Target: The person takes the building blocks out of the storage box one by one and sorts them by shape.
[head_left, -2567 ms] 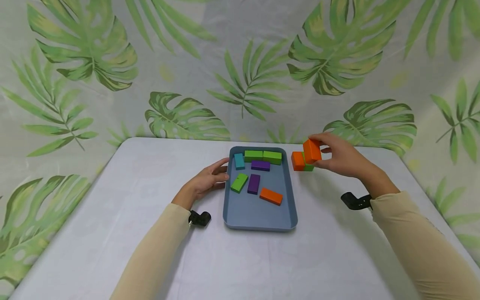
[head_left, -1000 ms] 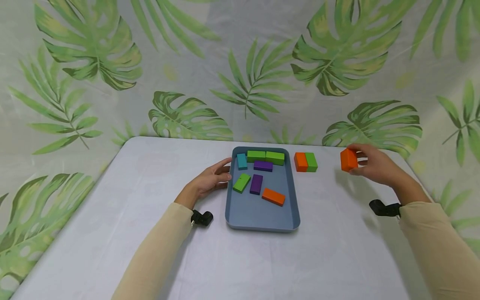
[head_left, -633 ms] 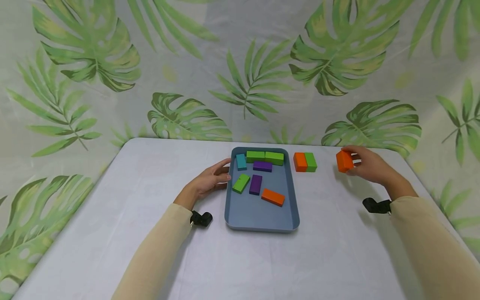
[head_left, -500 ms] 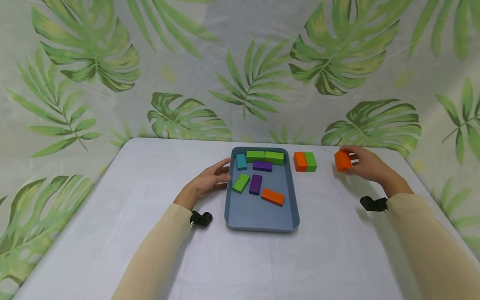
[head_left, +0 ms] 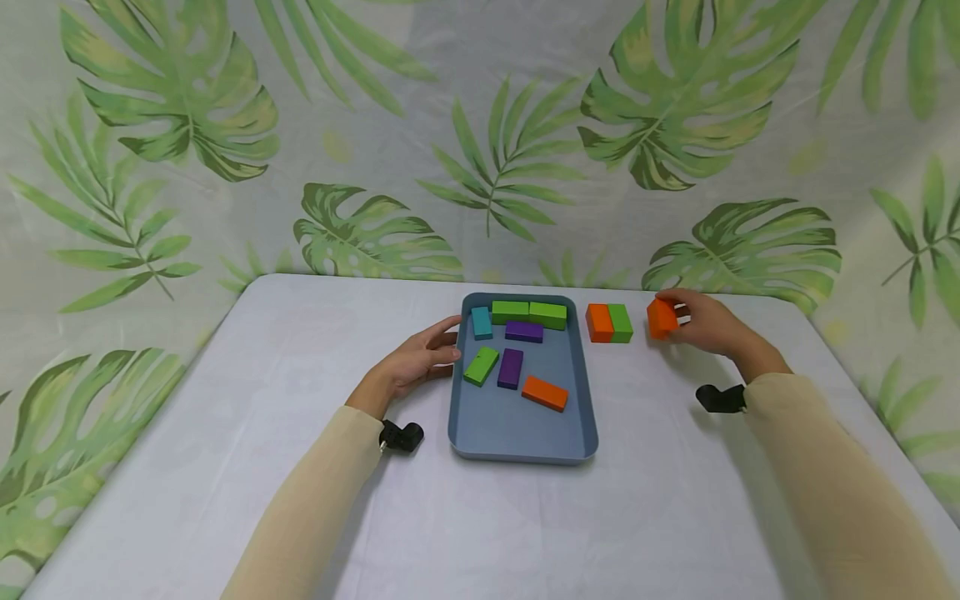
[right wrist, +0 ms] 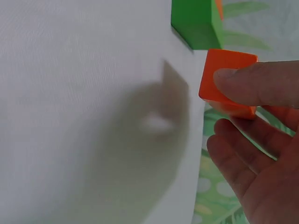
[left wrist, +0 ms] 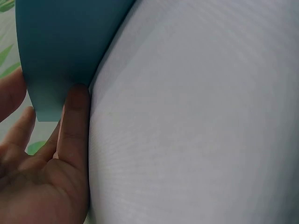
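Note:
My right hand [head_left: 708,325] pinches an orange block [head_left: 662,319] between thumb and fingers. The right wrist view shows the thumb flat on this orange block [right wrist: 230,70], with the hand's shadow on the cloth. Left of it, an orange block [head_left: 599,322] and a green block [head_left: 620,323] stand side by side on the table. My left hand [head_left: 415,358] rests its fingers against the left wall of the grey-blue tray [head_left: 517,442]. In the left wrist view those fingers [left wrist: 74,126] lie along the tray's outer side [left wrist: 70,46].
Inside the tray lie a teal block [head_left: 482,323], several green blocks [head_left: 510,312], two purple blocks [head_left: 510,368] and an orange block [head_left: 544,393]. A white cloth [head_left: 300,500] covers the table. Behind it hangs a leaf-patterned curtain [head_left: 480,125].
Holding the orange block, my right hand first went right, away from in front of the block pair, then came back left towards it. The left hand stays at the tray.

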### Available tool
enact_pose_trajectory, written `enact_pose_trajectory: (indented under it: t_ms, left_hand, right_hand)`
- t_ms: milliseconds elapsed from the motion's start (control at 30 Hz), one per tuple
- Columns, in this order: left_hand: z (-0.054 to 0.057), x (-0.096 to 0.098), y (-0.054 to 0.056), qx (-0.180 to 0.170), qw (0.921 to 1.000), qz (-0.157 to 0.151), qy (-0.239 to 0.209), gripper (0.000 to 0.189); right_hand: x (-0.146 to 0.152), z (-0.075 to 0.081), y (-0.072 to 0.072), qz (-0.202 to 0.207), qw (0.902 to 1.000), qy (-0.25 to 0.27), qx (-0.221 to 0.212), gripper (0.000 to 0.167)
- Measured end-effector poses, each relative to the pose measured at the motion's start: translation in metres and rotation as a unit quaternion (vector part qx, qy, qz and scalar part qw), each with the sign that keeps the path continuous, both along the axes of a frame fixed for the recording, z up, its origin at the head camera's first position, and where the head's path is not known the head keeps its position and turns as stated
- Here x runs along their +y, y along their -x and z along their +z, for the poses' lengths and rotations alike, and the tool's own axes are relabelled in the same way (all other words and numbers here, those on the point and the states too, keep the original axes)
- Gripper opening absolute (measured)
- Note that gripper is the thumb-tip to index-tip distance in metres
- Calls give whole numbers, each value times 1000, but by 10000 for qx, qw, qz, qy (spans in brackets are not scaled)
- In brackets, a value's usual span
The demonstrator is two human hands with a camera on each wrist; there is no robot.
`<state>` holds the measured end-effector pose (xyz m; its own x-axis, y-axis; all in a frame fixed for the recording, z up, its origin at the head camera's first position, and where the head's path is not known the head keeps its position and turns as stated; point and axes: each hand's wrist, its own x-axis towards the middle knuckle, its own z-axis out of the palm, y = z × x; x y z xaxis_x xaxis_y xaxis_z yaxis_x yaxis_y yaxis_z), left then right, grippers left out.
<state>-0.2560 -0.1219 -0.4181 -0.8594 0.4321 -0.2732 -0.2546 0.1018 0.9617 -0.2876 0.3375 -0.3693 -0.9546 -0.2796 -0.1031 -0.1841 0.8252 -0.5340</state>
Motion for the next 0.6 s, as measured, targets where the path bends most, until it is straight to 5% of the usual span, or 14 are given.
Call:
enact_pose_trajectory:
  t_ms: [600]
  left_hand:
    - [-1,-2,2,43,9999,-63,-86,70]
  right_hand:
    - [-18,-8,10,-158,9989,36,-429,73]
